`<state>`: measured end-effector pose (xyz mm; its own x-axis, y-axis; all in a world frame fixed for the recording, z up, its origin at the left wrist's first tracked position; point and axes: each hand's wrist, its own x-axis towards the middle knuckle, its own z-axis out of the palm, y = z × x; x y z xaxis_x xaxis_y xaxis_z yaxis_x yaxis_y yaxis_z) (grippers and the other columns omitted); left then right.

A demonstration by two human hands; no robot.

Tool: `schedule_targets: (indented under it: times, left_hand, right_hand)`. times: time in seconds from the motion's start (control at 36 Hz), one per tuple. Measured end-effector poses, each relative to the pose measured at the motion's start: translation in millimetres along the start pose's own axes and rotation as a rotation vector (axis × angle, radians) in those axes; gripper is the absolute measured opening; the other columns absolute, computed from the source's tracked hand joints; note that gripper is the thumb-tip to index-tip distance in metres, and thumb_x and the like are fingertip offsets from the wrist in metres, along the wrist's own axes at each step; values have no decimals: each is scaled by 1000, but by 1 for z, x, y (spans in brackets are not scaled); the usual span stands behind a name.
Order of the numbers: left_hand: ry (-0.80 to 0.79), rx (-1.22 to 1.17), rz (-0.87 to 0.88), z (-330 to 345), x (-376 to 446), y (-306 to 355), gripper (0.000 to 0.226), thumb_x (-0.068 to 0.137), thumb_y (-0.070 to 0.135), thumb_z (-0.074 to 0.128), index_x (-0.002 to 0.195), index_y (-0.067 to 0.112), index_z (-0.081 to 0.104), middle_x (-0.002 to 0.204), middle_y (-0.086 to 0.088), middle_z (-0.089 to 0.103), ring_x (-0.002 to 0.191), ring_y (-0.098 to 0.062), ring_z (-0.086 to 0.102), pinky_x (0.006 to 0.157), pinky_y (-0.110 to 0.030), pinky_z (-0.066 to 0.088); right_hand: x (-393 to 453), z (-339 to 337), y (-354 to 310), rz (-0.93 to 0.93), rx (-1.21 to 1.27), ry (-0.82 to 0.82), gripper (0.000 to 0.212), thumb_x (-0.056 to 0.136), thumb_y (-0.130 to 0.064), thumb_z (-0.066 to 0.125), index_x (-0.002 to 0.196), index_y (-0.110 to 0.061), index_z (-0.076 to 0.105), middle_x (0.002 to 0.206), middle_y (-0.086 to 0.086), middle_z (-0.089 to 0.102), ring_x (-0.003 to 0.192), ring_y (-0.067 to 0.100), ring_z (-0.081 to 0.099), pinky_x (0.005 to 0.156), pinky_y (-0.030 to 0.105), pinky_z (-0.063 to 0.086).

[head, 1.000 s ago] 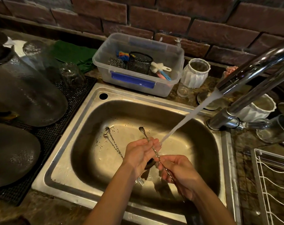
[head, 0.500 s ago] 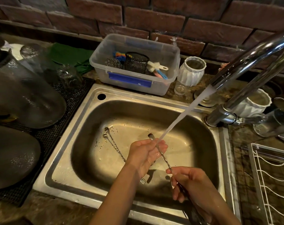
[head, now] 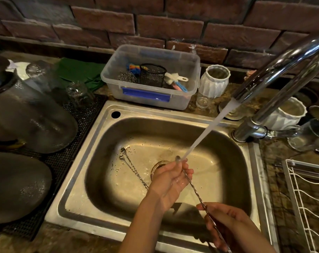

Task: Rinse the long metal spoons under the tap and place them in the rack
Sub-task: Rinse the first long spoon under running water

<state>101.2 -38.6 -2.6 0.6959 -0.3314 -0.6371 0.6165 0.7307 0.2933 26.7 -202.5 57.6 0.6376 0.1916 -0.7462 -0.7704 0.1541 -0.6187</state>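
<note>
While water [head: 208,130] runs in a slanting stream from the chrome tap [head: 275,70], the person holds one long twisted metal spoon [head: 193,189] over the steel sink [head: 93,161], its bowl end right where the stream lands. The left hand [head: 170,178] lies palm up under the spoon's upper part, fingers loosely curled around the stem near the bowl, wet with the water. The right hand [head: 226,223] grips the lower end of the handle, fingers folded round it, near the front edge of the basin. Two more spoons [head: 131,167] lie side by side on the sink floor to the left of the hands, bowls pointing to the back, beside the drain [head: 157,166]. The white wire rack [head: 306,203] stands on the counter to the right of the sink. Behind the basin sits a clear plastic tub [head: 151,95] of scrubbers and brushes, against the brick wall [head: 155,24].
</note>
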Motion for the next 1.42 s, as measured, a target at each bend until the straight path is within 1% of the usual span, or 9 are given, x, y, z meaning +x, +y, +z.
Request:
schedule_targets:
  times: [0.14,0.31,0.47,0.64,0.81,1.08,1.22,1.33,1.42]
  left_hand:
    - [-55,-32,0,-3,0,-2,25,100,-3,45,118,-12,60,99,-22,72,78,-26,72,73,-33,61]
    - [-89,18,12,-2,-4,-8,36,83,-8,62,119,-10,62,124,-26,66,94,-27,71,84,-34,60]
    - [-46,3,47,-2,0,-11,31,95,-11,51,125,-9,57,121,-26,68,95,-30,72,81,-36,60]
    - [-4,-24,82,-1,0,-8,18,87,-9,60,97,-9,75,112,-29,70,92,-32,74,77,-36,61]
    - [85,-26,190,1,3,-5,26,94,-10,52,119,-15,60,108,-33,69,92,-37,73,77,-37,62]
    - [99,55,273,13,2,-3,24,97,-1,56,118,-12,59,107,-26,73,96,-36,74,76,-32,61]
    - [85,105,265,23,-1,-1,39,82,2,71,116,-14,61,110,-26,72,97,-36,74,79,-31,61]
    - [74,151,273,23,0,-2,30,90,0,64,118,-11,62,113,-22,73,101,-34,73,84,-31,60]
    - [56,138,269,23,0,-1,29,90,-4,62,119,-10,62,114,-23,72,101,-34,73,86,-32,60]
  right_hand:
    - [-1,1,7,-44,57,79,26,71,-16,68,88,-1,80,62,22,63,34,23,52,32,20,38]
    - [7,5,15,-92,39,190,11,79,-5,73,85,2,78,64,23,65,35,21,50,34,19,37]
    - [7,6,16,-111,-2,232,8,84,2,70,85,2,78,64,24,66,35,21,51,32,21,38]
    - [-5,7,18,-111,-39,220,8,84,6,67,84,11,73,58,24,63,33,21,50,34,22,40]
    - [-12,8,21,-95,-51,210,11,85,7,65,84,9,76,60,27,65,36,22,54,39,24,48]
    - [3,3,17,-165,-74,243,14,85,-3,69,76,-4,80,63,22,69,34,18,49,34,20,38]
    - [17,4,19,-211,-134,258,12,80,-22,73,78,-16,83,71,31,68,40,16,50,38,22,38]
    - [24,5,19,-260,-117,256,24,69,-35,72,83,-19,83,70,21,71,45,15,51,42,22,37]
    - [30,9,18,-278,-64,254,23,71,-33,73,84,-18,83,71,26,69,50,20,49,46,24,38]
